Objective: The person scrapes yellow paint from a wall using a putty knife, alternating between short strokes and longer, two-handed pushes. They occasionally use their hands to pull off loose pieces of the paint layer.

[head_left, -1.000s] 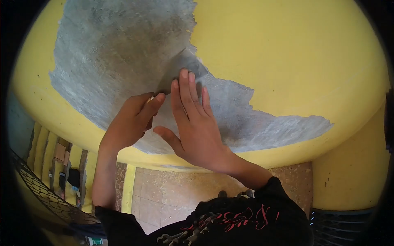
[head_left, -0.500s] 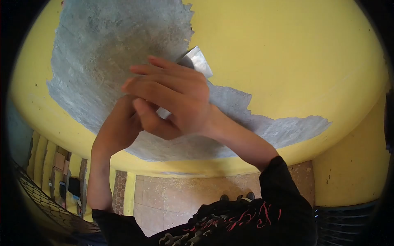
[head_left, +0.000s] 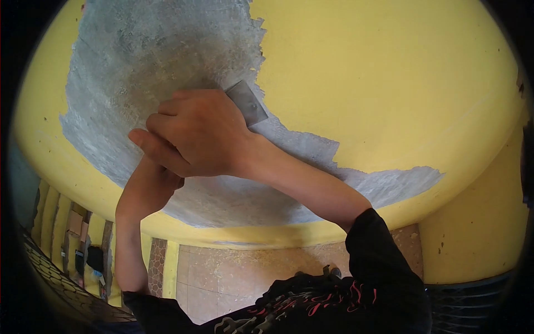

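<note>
A scraper with a flat metal blade (head_left: 247,104) lies against a curved yellow wall (head_left: 367,72), at the ragged edge of a bare grey patch (head_left: 150,50). My right hand (head_left: 200,131) is closed over the tool's handle side, its knuckles toward me and its thumb pointing left. Beneath it, my left hand (head_left: 150,189) is closed on the handle, with its fingers mostly covered by the right hand. The handle itself is hidden by both hands.
Below the wall is a tiled floor (head_left: 211,278) with small pale flecks on it. Yellow steps (head_left: 50,209) holding a few small objects are at lower left, beside a dark metal grille (head_left: 44,261). Another dark grille (head_left: 467,300) is at lower right.
My right hand has gone from loosely spread fingers to closed over the left hand and handle. Blade and hands have shifted down and left, and the blade has turned.
</note>
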`<state>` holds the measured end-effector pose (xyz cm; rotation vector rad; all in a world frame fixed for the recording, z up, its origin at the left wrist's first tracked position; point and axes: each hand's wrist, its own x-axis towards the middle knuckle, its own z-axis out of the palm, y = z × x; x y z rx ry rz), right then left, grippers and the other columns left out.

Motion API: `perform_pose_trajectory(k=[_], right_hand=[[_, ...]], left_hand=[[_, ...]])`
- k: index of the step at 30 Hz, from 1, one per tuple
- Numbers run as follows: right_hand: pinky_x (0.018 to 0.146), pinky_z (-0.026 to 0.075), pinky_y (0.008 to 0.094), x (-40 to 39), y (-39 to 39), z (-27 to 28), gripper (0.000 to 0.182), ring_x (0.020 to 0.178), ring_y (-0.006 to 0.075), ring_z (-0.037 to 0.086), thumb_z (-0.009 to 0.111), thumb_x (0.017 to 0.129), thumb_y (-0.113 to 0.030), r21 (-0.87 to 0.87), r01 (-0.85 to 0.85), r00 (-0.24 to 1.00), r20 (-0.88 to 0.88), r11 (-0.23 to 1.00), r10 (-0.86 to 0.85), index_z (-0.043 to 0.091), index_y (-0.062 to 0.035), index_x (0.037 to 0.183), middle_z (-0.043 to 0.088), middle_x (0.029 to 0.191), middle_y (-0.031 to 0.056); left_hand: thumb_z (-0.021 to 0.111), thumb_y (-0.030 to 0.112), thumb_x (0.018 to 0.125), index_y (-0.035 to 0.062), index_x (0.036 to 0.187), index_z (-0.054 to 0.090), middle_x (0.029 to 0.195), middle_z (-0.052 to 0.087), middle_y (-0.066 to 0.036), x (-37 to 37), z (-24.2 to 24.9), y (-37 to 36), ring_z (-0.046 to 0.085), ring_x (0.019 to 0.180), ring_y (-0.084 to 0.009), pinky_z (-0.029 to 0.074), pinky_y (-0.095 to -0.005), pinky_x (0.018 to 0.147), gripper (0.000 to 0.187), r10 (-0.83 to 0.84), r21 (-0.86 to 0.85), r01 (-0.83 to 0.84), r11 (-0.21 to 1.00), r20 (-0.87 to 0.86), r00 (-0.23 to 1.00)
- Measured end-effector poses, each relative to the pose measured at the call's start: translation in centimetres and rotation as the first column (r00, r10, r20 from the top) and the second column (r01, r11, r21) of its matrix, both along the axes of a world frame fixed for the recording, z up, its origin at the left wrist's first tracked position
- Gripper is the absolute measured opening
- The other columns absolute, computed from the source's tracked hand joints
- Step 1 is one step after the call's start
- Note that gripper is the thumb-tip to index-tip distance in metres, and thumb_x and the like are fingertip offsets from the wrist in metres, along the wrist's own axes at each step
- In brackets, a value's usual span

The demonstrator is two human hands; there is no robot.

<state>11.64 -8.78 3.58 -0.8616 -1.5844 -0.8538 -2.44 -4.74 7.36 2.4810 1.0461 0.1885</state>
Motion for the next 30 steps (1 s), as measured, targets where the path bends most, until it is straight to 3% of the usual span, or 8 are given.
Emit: perform_pose_trajectory(k=[7, 11, 14, 16, 20, 22, 25, 30], right_hand=[[0.050, 0.047, 0.0394, 1.5, -2.4, -0.5, 0.037, 0.057, 0.0271, 0.059, 0.057, 0.087, -0.033, 0.009, 0.051, 0.999, -0.019, 0.999, -0.051, 0.062, -0.0090, 0.059, 0.060, 0.057, 0.0074], [0.050, 0.047, 0.0392, 0.0, -1.5, -0.5, 0.036, 0.057, 0.0271, 0.059, 0.057, 0.086, -0.033, -0.017, 0.042, 0.999, 0.010, 0.999, -0.042, 0.062, -0.0091, 0.060, 0.059, 0.056, 0.0073], [0.051, 0.047, 0.0378, -1.3, 0.1, -0.2, 0.034, 0.057, 0.0264, 0.059, 0.058, 0.086, -0.032, -0.013, -0.034, 0.999, -0.035, 0.999, 0.033, 0.062, -0.0083, 0.062, 0.059, 0.056, 0.0078], [0.053, 0.048, 0.0364, -1.4, 0.8, -0.1, 0.034, 0.057, 0.0262, 0.059, 0.056, 0.086, -0.031, 0.020, -0.089, 0.996, -0.012, 0.996, 0.090, 0.063, -0.0066, 0.064, 0.060, 0.057, 0.0091], [0.046, 0.043, 0.0365, -0.4, 1.0, 0.2, 0.029, 0.055, 0.0246, 0.056, 0.059, 0.084, -0.028, 0.113, 0.034, 0.996, 0.075, 0.993, -0.042, 0.059, -0.0085, 0.063, 0.057, 0.057, 0.0075], [0.045, 0.043, 0.0366, -0.2, 1.3, 0.2, 0.032, 0.050, 0.0248, 0.055, 0.058, 0.085, -0.028, 0.103, 0.107, 0.983, 0.138, 0.989, -0.120, 0.059, -0.0095, 0.060, 0.054, 0.053, 0.0068], [0.042, 0.042, 0.0365, -0.2, 0.4, 0.1, 0.036, 0.044, 0.0250, 0.052, 0.058, 0.085, -0.029, -0.162, 0.183, 0.969, 0.195, 0.970, -0.150, 0.058, -0.0110, 0.055, 0.051, 0.048, 0.0055], [0.040, 0.040, 0.0368, 0.0, 0.7, 0.0, 0.040, 0.041, 0.0246, 0.050, 0.058, 0.086, -0.031, 0.030, 0.127, 0.982, 0.134, 0.991, -0.130, 0.056, -0.0125, 0.051, 0.048, 0.045, 0.0047]], left_hand=[[0.051, 0.001, 0.084, -0.0051, 0.106, 0.052, 0.090, 0.058, -0.021, 0.4, -1.0, 0.0, 0.058, 0.088, -0.0355, 0.046, -0.0403, 0.075, 0.023, -0.377, 0.297, 0.345, 0.891, 0.058, 0.924], [0.052, 0.001, 0.083, -0.0044, 0.106, 0.053, 0.098, 0.058, -0.021, -1.4, -1.2, -0.5, 0.057, 0.097, -0.0373, 0.046, -0.0410, 0.078, 0.024, -0.378, 0.333, 0.361, 0.871, -0.015, 0.926], [0.051, 0.000, 0.083, -0.0042, 0.107, 0.053, 0.100, 0.058, -0.022, -3.2, -0.2, 0.9, 0.057, 0.096, -0.0347, 0.046, -0.0394, 0.077, 0.024, -0.308, 0.338, 0.283, 0.898, 0.021, 0.951], [0.051, 0.004, 0.087, -0.0038, 0.109, 0.048, 0.081, 0.059, -0.011, -4.0, -0.2, 2.3, 0.056, 0.066, -0.0131, 0.046, -0.0285, 0.058, 0.024, -0.248, 0.344, 0.212, 0.915, 0.066, 0.966], [0.051, 0.004, 0.086, -0.0020, 0.105, 0.048, 0.074, 0.057, -0.007, -2.6, 1.9, 0.5, 0.053, 0.063, -0.0101, 0.044, -0.0263, 0.055, 0.020, -0.125, 0.186, 0.118, 0.976, 0.024, 0.992], [0.058, 0.004, 0.083, -0.0052, 0.081, 0.058, 0.065, 0.058, -0.010, -2.2, 2.0, 0.0, 0.052, 0.056, -0.0180, 0.043, -0.0319, 0.056, 0.009, -0.129, 0.184, 0.116, 0.976, 0.058, 0.990], [0.057, 0.003, 0.084, -0.0045, 0.086, 0.057, 0.068, 0.059, -0.009, -2.8, 1.4, 1.2, 0.052, 0.057, -0.0128, 0.042, -0.0282, 0.054, 0.008, -0.219, 0.113, 0.200, 0.973, 0.186, 0.958], [0.057, 0.006, 0.088, -0.0031, 0.092, 0.055, 0.069, 0.058, -0.005, -3.9, 1.3, -2.5, 0.047, 0.059, -0.0074, 0.039, -0.0251, 0.054, 0.011, -0.279, 0.157, 0.232, 0.960, 0.447, 0.850]])
